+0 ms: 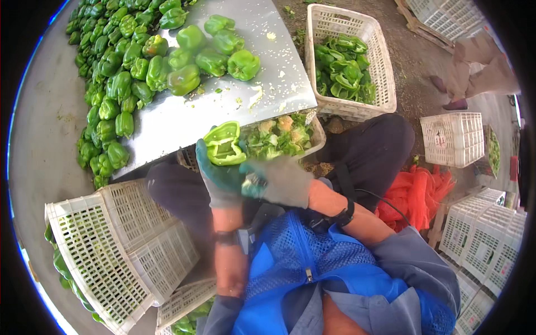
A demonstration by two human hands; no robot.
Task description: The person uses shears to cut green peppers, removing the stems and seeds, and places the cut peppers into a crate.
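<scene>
A green bell pepper (223, 144), cut open so its pale hollow inside faces up, sits in my left hand (215, 176), whose gloved fingers are wrapped round it. Just to the right and a little nearer, my right hand (281, 181) is closed in a grey and green glove. Something small and blurred shows at its fingers, too unclear to name. Beyond both hands is the metal table (162, 131). Whole green peppers (215, 60) lie on its top amid scattered pale seeds. A crate of pepper cores and scraps (279, 137) stands behind my right hand, partly under the table edge.
A white plastic crate (389, 84) of halved peppers stands right of the table. A large pepper heap (109, 72) covers the table's left side. More crates (103, 251) are at my lower left and stacked at right (480, 240). Red netting (419, 192) lies beside my right knee. Another person's legs (480, 67) show at far right.
</scene>
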